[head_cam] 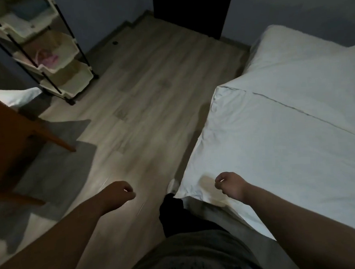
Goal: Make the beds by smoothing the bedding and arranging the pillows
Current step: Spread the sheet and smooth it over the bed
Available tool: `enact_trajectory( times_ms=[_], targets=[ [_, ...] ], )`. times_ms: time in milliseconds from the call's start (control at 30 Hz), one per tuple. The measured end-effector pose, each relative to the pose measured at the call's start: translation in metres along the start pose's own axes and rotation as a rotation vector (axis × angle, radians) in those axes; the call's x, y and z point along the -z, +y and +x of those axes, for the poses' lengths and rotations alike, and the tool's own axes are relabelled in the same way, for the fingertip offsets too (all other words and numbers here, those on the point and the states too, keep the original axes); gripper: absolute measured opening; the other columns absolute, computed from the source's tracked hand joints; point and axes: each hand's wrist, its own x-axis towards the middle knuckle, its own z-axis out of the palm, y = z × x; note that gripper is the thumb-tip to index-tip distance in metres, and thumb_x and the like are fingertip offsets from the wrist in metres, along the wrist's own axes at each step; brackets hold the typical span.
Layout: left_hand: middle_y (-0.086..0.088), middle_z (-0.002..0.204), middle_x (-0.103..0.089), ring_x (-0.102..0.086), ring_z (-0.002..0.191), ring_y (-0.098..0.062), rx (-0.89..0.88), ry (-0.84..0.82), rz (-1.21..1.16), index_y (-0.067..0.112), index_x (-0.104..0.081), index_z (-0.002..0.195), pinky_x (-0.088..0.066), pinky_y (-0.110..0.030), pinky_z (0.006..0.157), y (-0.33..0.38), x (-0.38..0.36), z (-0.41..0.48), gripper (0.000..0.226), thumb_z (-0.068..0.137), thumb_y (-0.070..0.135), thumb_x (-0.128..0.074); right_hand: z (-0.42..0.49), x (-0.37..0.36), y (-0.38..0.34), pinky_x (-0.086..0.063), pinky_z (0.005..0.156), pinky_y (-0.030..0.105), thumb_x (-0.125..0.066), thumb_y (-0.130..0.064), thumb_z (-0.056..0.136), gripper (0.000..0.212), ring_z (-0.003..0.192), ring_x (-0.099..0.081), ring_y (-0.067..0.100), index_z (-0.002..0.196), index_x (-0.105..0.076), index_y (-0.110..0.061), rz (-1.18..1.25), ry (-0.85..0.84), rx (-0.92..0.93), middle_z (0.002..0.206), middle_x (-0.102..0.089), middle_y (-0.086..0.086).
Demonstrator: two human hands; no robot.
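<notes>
Bedding (276, 140) flat on bed (221, 213), pillow (304, 51) at bed's far end. Right hand (227, 184) clenched, empty, over bed's near corner; left hand (122, 192) same, over floor (159, 89) left of bed. Rack (49, 59) farther left.

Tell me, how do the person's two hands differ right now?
The left hand is over the wooden floor; the right hand is over the corner of the bed. The left looks darker, the right paler. Both are curled fists holding nothing.

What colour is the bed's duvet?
The duvet is white, with a yellowish stain near its corner; head view.
</notes>
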Motion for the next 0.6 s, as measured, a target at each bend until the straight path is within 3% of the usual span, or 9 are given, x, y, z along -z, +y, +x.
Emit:
enact_trajectory(
  times_ms=[100, 267, 400, 500, 600],
  targets=[
    [0.004, 0.088, -0.061, -0.056, 0.077, -0.011, 0.047, -0.006, -0.067, 0.015, -0.066, 0.091, -0.04, -0.025, 0.062, 0.008, 0.031, 0.037, 0.012, 0.086, 0.026, -0.065, 0.043, 0.004, -0.02, -0.045, 0.081, 0.03, -0.064, -0.023, 0.084, 0.007, 0.087, -0.055, 0.019, 0.091, -0.064, -0.023, -0.001, -0.025, -0.032, 0.097, -0.061, 0.0],
    [0.004, 0.083, -0.06, -0.054, 0.075, -0.01, 0.054, -0.042, 0.013, 0.012, -0.067, 0.095, -0.04, -0.022, 0.061, 0.024, 0.087, 0.093, 0.014, 0.089, 0.024, -0.062, 0.093, 0.021, -0.059, -0.044, 0.071, 0.025, -0.062, -0.023, 0.087, 0.022, 0.086, -0.055, 0.018, 0.106, -0.066, -0.013, -0.059, -0.075, -0.104, 0.092, -0.059, 0.0],
    [0.005, 0.086, -0.059, -0.057, 0.081, -0.012, 0.028, -0.004, 0.069, 0.016, -0.066, 0.095, -0.042, -0.025, 0.069, 0.029, 0.135, 0.126, 0.01, 0.09, 0.023, -0.062, 0.117, 0.046, -0.094, -0.047, 0.083, 0.028, -0.061, -0.02, 0.088, 0.022, 0.1, -0.058, 0.02, 0.105, -0.068, -0.009, -0.198, -0.087, -0.103, 0.103, -0.061, 0.004],
    [0.003, 0.085, -0.062, -0.06, 0.079, -0.013, 0.023, -0.032, 0.078, 0.023, -0.064, 0.084, -0.042, -0.027, 0.07, 0.021, 0.164, 0.146, 0.004, 0.088, 0.024, -0.064, 0.132, 0.061, -0.117, -0.048, 0.078, 0.027, -0.062, -0.019, 0.086, 0.018, 0.091, -0.06, 0.017, 0.1, -0.069, -0.01, -0.13, -0.019, -0.132, 0.097, -0.064, 0.003],
    [0.006, 0.08, -0.063, -0.061, 0.076, -0.011, -0.01, -0.062, 0.132, 0.028, -0.061, 0.077, -0.041, -0.022, 0.065, 0.021, 0.192, 0.176, 0.013, 0.087, 0.02, -0.064, 0.15, 0.07, -0.143, -0.046, 0.073, 0.027, -0.057, -0.016, 0.089, 0.013, 0.08, -0.057, 0.017, 0.093, -0.064, -0.007, -0.054, -0.016, -0.191, 0.082, -0.059, 0.0]
  ],
)
